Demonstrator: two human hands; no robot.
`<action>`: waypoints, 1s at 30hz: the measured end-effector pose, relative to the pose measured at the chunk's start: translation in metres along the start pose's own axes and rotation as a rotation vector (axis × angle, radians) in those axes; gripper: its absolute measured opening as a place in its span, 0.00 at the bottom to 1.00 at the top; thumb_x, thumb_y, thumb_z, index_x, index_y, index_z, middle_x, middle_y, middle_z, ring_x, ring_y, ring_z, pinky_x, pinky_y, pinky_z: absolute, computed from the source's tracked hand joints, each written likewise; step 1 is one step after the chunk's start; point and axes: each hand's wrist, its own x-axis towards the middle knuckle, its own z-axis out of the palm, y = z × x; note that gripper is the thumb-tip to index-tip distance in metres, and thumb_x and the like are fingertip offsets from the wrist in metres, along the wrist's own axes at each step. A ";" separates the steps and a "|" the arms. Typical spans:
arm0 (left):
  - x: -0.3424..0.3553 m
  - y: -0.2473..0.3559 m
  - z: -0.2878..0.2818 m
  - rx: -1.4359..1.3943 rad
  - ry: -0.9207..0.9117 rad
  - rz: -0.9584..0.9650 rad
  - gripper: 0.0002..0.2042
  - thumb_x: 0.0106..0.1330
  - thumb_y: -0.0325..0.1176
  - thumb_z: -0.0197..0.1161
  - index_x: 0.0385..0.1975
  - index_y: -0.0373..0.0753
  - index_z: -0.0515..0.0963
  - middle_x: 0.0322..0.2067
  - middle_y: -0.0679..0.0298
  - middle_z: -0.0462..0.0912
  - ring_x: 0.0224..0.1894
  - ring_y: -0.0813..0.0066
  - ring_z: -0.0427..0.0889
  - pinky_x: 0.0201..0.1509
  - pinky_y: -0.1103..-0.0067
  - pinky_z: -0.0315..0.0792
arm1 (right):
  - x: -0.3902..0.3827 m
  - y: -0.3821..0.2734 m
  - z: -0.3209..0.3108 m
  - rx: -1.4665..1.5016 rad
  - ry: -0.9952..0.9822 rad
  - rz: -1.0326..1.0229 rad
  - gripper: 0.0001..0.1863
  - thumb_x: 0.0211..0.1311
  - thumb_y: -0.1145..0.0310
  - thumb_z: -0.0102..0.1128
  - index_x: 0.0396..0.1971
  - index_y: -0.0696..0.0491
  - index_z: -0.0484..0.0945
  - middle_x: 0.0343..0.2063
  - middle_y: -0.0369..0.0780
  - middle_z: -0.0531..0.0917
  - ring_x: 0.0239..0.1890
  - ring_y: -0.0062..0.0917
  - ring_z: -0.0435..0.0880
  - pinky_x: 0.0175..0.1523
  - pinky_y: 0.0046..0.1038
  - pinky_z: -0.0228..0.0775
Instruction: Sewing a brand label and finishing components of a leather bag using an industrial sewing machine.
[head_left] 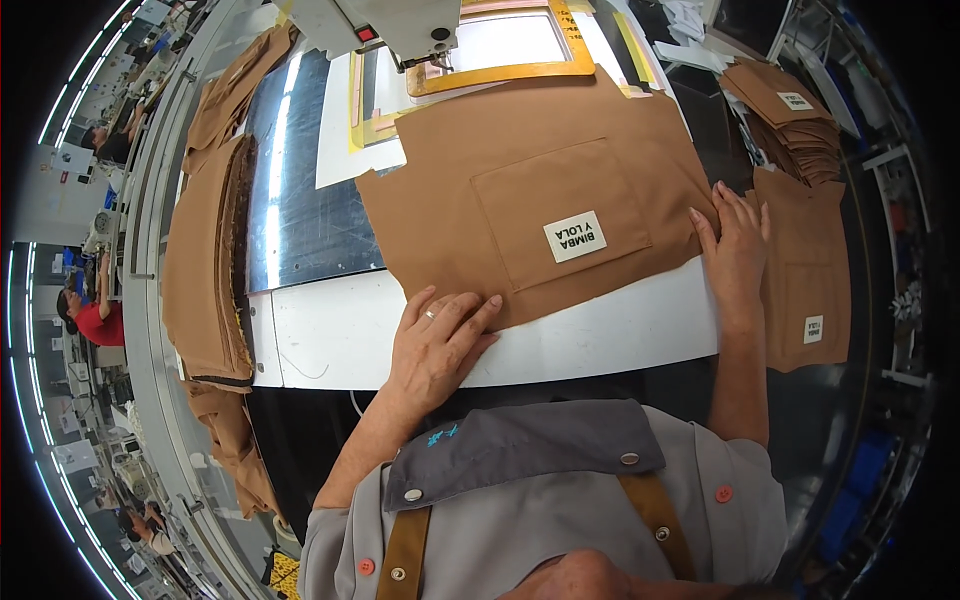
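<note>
A brown fabric panel (pixel 430 215) with a stitched patch pocket (pixel 560 200) lies in front of me on a white board (pixel 600 330). A white rectangular label (pixel 575 237) sits on the pocket, its print upside down from my side. At the near left edge of the panel rests my left hand (pixel 440 335), palm down, fingers apart, a ring on one finger. My right hand (pixel 735 245) touches the panel's right edge with thumb and fingers spread. Above the panel's far edge is a sewing machine head (pixel 400 35), beside a yellow frame template (pixel 500 80).
Folded brown panels (pixel 205 265) are stacked at the left beside a shiny metal plate (pixel 310 190). On the right lie a pile of labelled brown pieces (pixel 780 110) and another pocketed panel (pixel 805 260). Other people work far left, one in a red top (pixel 100 318).
</note>
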 end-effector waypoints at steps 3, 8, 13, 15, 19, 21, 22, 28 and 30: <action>0.008 0.002 0.004 -0.015 -0.012 0.039 0.27 0.55 0.37 0.77 0.58 0.47 0.81 0.44 0.67 0.81 0.47 0.69 0.82 0.62 0.64 0.70 | 0.000 0.000 0.002 -0.002 -0.001 -0.001 0.24 0.70 0.52 0.62 0.52 0.59 0.83 0.56 0.41 0.84 0.63 0.33 0.78 0.76 0.52 0.52; 0.015 0.002 0.009 0.012 -0.063 0.082 0.25 0.59 0.38 0.73 0.59 0.46 0.81 0.42 0.61 0.76 0.44 0.62 0.78 0.54 0.65 0.71 | 0.000 -0.001 0.001 -0.012 -0.011 0.008 0.24 0.70 0.52 0.62 0.52 0.59 0.82 0.56 0.41 0.84 0.63 0.32 0.78 0.76 0.52 0.53; 0.014 0.004 0.011 0.001 -0.067 0.061 0.24 0.60 0.38 0.72 0.58 0.46 0.81 0.42 0.59 0.76 0.43 0.61 0.78 0.53 0.65 0.71 | -0.001 0.000 0.003 -0.021 -0.003 0.007 0.24 0.71 0.53 0.62 0.53 0.59 0.82 0.56 0.40 0.84 0.63 0.32 0.78 0.75 0.52 0.54; 0.014 0.004 0.011 -0.003 -0.067 0.061 0.24 0.60 0.38 0.72 0.58 0.46 0.82 0.42 0.59 0.76 0.43 0.61 0.78 0.53 0.65 0.71 | -0.001 0.000 0.003 -0.014 -0.002 0.011 0.24 0.70 0.53 0.63 0.53 0.58 0.82 0.56 0.40 0.84 0.63 0.32 0.78 0.75 0.52 0.54; 0.015 0.004 0.011 -0.005 -0.068 0.064 0.24 0.59 0.38 0.72 0.57 0.45 0.82 0.42 0.60 0.75 0.43 0.62 0.78 0.53 0.65 0.71 | -0.001 0.000 0.005 -0.010 -0.003 0.016 0.23 0.71 0.53 0.62 0.53 0.57 0.82 0.56 0.39 0.84 0.63 0.32 0.78 0.75 0.52 0.54; 0.015 0.004 0.012 -0.007 -0.067 0.067 0.23 0.59 0.38 0.73 0.57 0.45 0.82 0.42 0.60 0.75 0.43 0.62 0.78 0.54 0.65 0.71 | -0.001 0.000 0.004 -0.004 -0.005 0.021 0.23 0.71 0.52 0.62 0.53 0.57 0.83 0.57 0.39 0.84 0.63 0.32 0.78 0.75 0.52 0.54; 0.016 0.004 0.012 -0.011 -0.060 0.061 0.23 0.58 0.37 0.74 0.56 0.45 0.83 0.42 0.61 0.76 0.43 0.62 0.78 0.54 0.65 0.71 | -0.001 0.000 0.004 -0.005 -0.006 0.022 0.23 0.71 0.52 0.62 0.53 0.57 0.83 0.57 0.39 0.84 0.63 0.32 0.78 0.75 0.52 0.54; 0.013 0.002 0.017 -0.026 0.025 0.073 0.20 0.56 0.34 0.75 0.50 0.43 0.85 0.41 0.65 0.78 0.43 0.66 0.80 0.54 0.66 0.72 | -0.001 0.001 0.005 -0.001 0.010 0.017 0.23 0.70 0.52 0.62 0.52 0.57 0.83 0.56 0.39 0.84 0.63 0.31 0.78 0.75 0.52 0.53; 0.012 0.002 0.020 -0.021 0.056 0.080 0.18 0.56 0.32 0.75 0.48 0.42 0.86 0.40 0.67 0.79 0.42 0.67 0.81 0.54 0.67 0.72 | -0.001 0.000 0.003 0.003 0.008 0.017 0.23 0.70 0.53 0.63 0.52 0.57 0.83 0.56 0.38 0.84 0.62 0.31 0.78 0.76 0.52 0.53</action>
